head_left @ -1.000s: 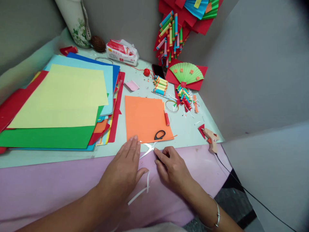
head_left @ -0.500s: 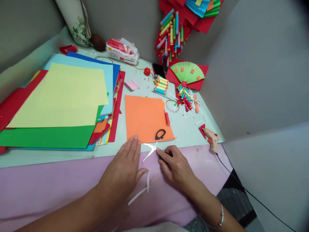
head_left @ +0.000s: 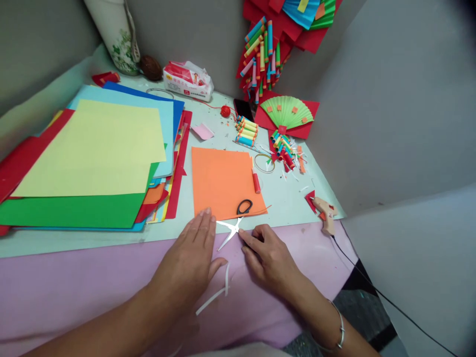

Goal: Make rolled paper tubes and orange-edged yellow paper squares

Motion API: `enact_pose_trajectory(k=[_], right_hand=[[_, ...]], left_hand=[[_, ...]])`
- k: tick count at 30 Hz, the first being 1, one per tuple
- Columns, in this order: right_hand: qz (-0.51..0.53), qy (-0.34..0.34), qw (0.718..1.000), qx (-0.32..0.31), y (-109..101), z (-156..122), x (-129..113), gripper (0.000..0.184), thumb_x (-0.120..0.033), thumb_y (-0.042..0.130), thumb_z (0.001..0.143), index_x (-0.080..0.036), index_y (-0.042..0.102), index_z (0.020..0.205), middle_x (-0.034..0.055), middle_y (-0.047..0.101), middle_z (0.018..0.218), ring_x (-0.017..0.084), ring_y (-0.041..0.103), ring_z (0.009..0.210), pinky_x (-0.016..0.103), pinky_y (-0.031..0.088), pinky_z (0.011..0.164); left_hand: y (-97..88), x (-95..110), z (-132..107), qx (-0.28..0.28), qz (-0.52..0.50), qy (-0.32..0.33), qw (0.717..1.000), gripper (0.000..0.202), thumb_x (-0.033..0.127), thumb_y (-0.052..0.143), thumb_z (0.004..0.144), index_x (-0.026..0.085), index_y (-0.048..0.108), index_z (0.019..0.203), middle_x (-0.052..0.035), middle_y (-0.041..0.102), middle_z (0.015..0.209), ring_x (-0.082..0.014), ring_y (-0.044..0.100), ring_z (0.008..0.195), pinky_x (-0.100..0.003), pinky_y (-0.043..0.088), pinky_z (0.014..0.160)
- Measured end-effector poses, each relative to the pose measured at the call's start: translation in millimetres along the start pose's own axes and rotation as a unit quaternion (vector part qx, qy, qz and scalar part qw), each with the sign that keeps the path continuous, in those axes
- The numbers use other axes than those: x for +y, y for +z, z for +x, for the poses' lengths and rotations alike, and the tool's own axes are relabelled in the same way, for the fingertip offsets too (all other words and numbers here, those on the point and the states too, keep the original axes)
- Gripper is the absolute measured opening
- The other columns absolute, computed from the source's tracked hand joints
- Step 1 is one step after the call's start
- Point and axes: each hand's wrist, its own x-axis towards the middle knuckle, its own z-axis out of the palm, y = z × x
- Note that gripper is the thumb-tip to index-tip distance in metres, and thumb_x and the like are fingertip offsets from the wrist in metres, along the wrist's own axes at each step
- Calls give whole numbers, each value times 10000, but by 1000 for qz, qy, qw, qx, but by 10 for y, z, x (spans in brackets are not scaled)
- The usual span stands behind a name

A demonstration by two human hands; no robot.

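Note:
My left hand (head_left: 191,260) lies flat, fingers stretched out, on a pink paper sheet (head_left: 74,292) at the table's near edge. My right hand (head_left: 269,258) rests beside it on the same sheet, fingers bent and pressed down, index tip next to the open blades of black-handled scissors (head_left: 238,218). The scissors lie over the near edge of an orange sheet (head_left: 221,178). A thin white paper strip (head_left: 215,292) lies between my hands.
A stack of coloured paper sheets (head_left: 92,158) fills the left. Rolled paper tubes (head_left: 247,131), a green paper fan (head_left: 288,111), a rubber band (head_left: 265,162) and scraps lie at the back right. A glue gun (head_left: 325,213) with its cord sits at the right edge. Grey partitions enclose the table.
Almost nothing has moved; my right hand has shifted slightly toward the scissors' blades, and the view has wobbled a little.

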Motion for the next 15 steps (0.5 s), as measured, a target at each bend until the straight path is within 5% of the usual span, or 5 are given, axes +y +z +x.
enact_pose_trajectory(k=[15], right_hand=[[12,-3,1000,-9,47,26,-64,434,-173,484,938,-158,575,1362,103,494,964,219,529,873,383,546,751]], left_hand=[[-28,0,16,-10,3,0,1000,743,461,581,889,-96,487,1370,-340,409,1484,-412,402,1400,-488,350,1152]])
